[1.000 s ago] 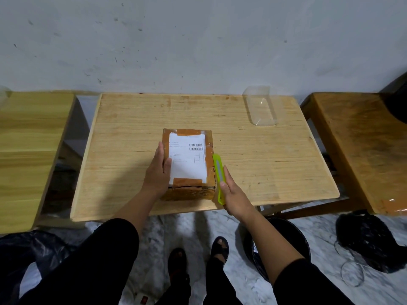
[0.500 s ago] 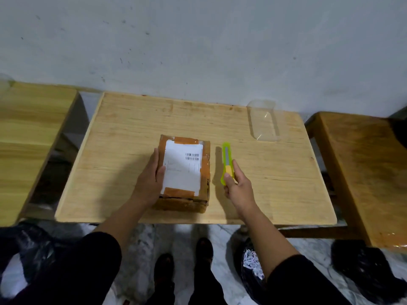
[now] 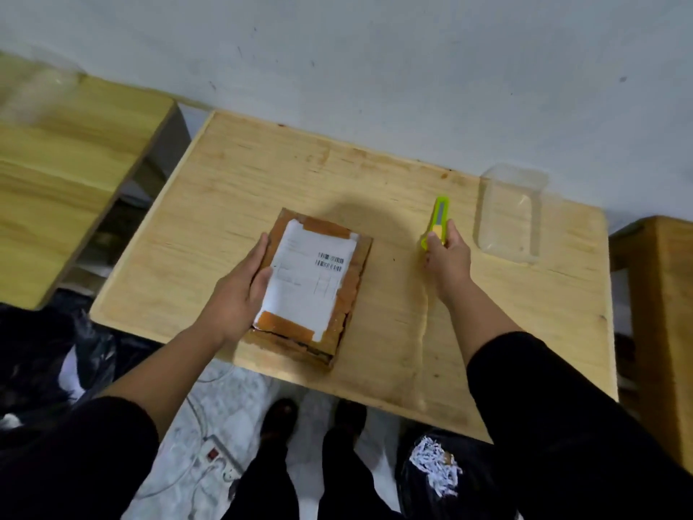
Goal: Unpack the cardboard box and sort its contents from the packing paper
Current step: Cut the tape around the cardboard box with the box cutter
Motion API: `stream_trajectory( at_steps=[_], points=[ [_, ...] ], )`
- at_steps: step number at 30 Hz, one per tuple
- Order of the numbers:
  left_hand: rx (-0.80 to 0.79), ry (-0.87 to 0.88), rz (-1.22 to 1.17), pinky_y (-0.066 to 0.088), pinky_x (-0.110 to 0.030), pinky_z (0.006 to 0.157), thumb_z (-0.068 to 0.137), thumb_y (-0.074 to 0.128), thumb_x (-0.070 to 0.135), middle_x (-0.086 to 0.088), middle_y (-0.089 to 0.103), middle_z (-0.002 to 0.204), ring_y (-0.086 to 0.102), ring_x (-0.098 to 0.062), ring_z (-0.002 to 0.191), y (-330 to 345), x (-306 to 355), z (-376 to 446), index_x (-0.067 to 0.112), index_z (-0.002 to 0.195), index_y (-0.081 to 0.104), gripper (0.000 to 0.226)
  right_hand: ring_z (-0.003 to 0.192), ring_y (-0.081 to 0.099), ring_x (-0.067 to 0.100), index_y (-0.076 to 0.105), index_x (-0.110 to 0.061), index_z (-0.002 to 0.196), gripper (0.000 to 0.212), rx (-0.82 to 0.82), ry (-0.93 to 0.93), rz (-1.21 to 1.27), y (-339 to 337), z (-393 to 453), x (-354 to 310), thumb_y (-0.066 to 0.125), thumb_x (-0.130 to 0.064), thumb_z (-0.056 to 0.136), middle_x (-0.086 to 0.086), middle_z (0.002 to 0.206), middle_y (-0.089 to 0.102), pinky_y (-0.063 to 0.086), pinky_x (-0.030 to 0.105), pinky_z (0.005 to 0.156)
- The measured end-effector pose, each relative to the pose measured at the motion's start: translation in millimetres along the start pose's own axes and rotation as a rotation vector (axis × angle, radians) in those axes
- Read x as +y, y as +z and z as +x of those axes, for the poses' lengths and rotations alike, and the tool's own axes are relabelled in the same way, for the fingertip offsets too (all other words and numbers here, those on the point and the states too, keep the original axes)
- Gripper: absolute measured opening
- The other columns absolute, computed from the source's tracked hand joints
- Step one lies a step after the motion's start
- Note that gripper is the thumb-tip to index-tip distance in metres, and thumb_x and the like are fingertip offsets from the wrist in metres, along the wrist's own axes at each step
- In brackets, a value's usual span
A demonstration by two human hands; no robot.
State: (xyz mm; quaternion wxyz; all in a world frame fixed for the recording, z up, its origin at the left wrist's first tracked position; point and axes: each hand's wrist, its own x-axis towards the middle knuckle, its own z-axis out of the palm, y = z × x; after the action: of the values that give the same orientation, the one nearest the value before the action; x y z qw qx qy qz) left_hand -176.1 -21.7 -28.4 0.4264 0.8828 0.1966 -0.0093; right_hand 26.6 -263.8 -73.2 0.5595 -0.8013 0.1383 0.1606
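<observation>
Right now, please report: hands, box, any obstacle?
Left hand grips cardboard box, still taped. Right hand holds green cutter, beside clear container. Nothing blocks the box.

One cardboard box [image 3: 311, 285] on the desk [image 3: 232, 204], sealed, with one white label [image 3: 311, 275] on top. One green utility knife [image 3: 437, 223]. One clear plastic container [image 3: 512, 212]. Two hands in view, a left hand [image 3: 238, 294] and a right hand [image 3: 448, 258]. Three wooden surfaces in all, and one power strip [image 3: 217, 459] on the floor.
</observation>
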Motion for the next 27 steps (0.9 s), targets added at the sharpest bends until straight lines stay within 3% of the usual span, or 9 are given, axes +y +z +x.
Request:
stream_trajectory(
  at_steps=[4, 8, 11, 16, 19, 23, 27],
  points=[
    [0.028, -0.027, 0.031, 0.028, -0.022, 0.105, 0.099, 0.032, 0.035, 0.008, 0.026, 0.152, 0.03, -0.013, 0.136, 3.4, 0.0, -2.2, 0.035, 0.147, 0.011, 0.052, 0.09, 0.051, 0.021, 0.028, -0.022, 0.145, 0.063, -0.014, -0.048, -0.137, 4.3, 13.7, -0.6, 0.05, -0.037, 0.088, 0.006, 0.112, 0.057, 0.048, 0.045, 0.09],
    [0.059, -0.065, 0.064, 0.031, -0.025, 0.103, 0.099, 0.033, 0.034, 0.004, 0.03, 0.151, 0.035, -0.018, 0.135, 5.0, -1.8, -2.1, 0.037, 0.146, 0.013, 0.052, 0.099, 0.057, 0.026, 0.03, -0.023, 0.145, 0.057, -0.01, -0.034, -0.191, 6.3, 18.7, -8.1, 0.048, -0.037, 0.093, 0.011, 0.126, 0.055, 0.047, 0.039, 0.091],
    [0.078, -0.084, 0.06, 0.031, -0.024, 0.101, 0.098, 0.035, 0.035, 0.002, 0.033, 0.15, 0.037, -0.019, 0.133, 6.7, -1.3, -4.3, 0.036, 0.146, 0.016, 0.051, 0.117, 0.048, 0.029, 0.031, -0.025, 0.145, 0.054, 0.03, -0.026, -0.315, 5.9, 12.3, -11.4, 0.046, -0.039, 0.095, 0.016, 0.132, 0.043, 0.038, 0.032, 0.099],
    [0.117, -0.118, 0.041, 0.029, -0.02, 0.101, 0.098, 0.036, 0.034, 0.003, 0.036, 0.148, 0.038, -0.017, 0.133, 9.9, 0.9, -7.3, 0.034, 0.145, 0.02, 0.05, 0.114, 0.05, 0.035, 0.047, -0.016, 0.133, 0.047, 0.039, -0.049, -0.434, -4.9, 3.7, -7.0, 0.046, -0.039, 0.093, 0.019, 0.121, 0.043, 0.041, 0.035, 0.095],
    [0.139, -0.114, 0.03, 0.029, -0.022, 0.103, 0.098, 0.038, 0.035, 0.0, 0.037, 0.148, 0.037, -0.018, 0.134, 11.4, 2.3, -8.9, 0.031, 0.145, 0.023, 0.05, 0.111, 0.051, 0.038, 0.048, -0.012, 0.132, 0.048, 0.005, -0.069, -0.48, -9.6, 2.4, -8.3, 0.045, -0.04, 0.093, 0.026, 0.122, 0.047, 0.042, 0.039, 0.094],
    [0.221, -0.112, 0.035, 0.032, -0.028, 0.106, 0.097, 0.041, 0.037, -0.003, 0.044, 0.144, 0.041, -0.019, 0.132, 12.4, 0.6, -9.7, 0.022, 0.142, 0.035, 0.049, 0.103, 0.054, 0.03, 0.053, -0.011, 0.129, 0.038, -0.078, -0.214, -0.424, -1.6, -18.1, -17.8, 0.043, -0.03, 0.097, 0.018, 0.113, 0.053, 0.039, 0.029, 0.079],
    [0.309, -0.094, -0.024, 0.041, -0.031, 0.099, 0.095, 0.045, 0.037, -0.005, 0.055, 0.132, 0.052, -0.02, 0.12, 15.9, -3.4, -18.7, 0.02, 0.136, 0.044, 0.044, 0.097, 0.046, 0.012, 0.052, -0.018, 0.132, 0.041, -0.262, -0.375, -0.406, 18.5, -52.3, -26.2, 0.051, -0.033, 0.094, 0.004, 0.107, 0.046, 0.038, 0.028, 0.094]
  ],
)
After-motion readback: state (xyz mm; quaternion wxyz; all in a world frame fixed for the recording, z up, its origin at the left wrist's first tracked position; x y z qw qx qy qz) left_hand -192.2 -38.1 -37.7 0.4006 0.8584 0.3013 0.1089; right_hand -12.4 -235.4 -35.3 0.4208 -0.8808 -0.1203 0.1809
